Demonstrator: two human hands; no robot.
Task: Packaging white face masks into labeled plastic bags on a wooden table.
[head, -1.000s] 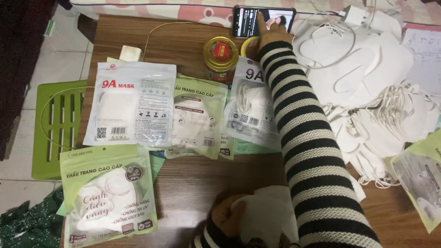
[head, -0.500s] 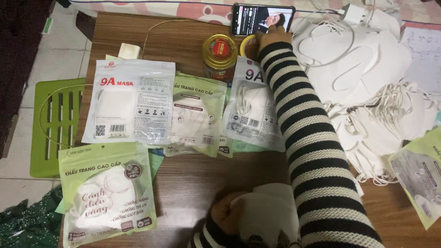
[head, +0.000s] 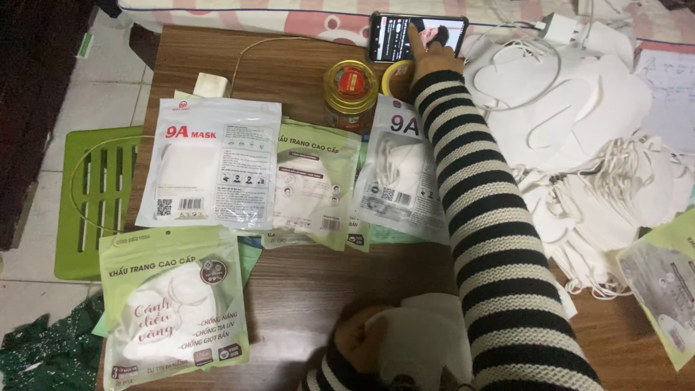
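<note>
My right hand (head: pixel 432 59) reaches to the far edge of the wooden table (head: pixel 326 282), its index finger touching the screen of a smartphone (head: pixel 397 38) lying there. The other fingers are curled and hold nothing. My left hand (head: pixel 355 346) is at the near edge, gripping a folded white face mask (head: pixel 423 337). Both arms wear black-and-white striped sleeves. The right forearm lies across a white mask packet (head: pixel 398 174).
Mask packets cover the table: a white one (head: pixel 210 166), a green-white one (head: pixel 315 185), a light green one (head: pixel 174 304). A gold-lidded jar (head: pixel 351 85) stands near the phone. Loose white masks (head: pixel 586 145) are piled at the right. A green plastic rack (head: pixel 94 195) lies on the floor at left.
My right hand dipped slightly, then its finger came back onto the phone screen. My left hand with the mask has barely moved.
</note>
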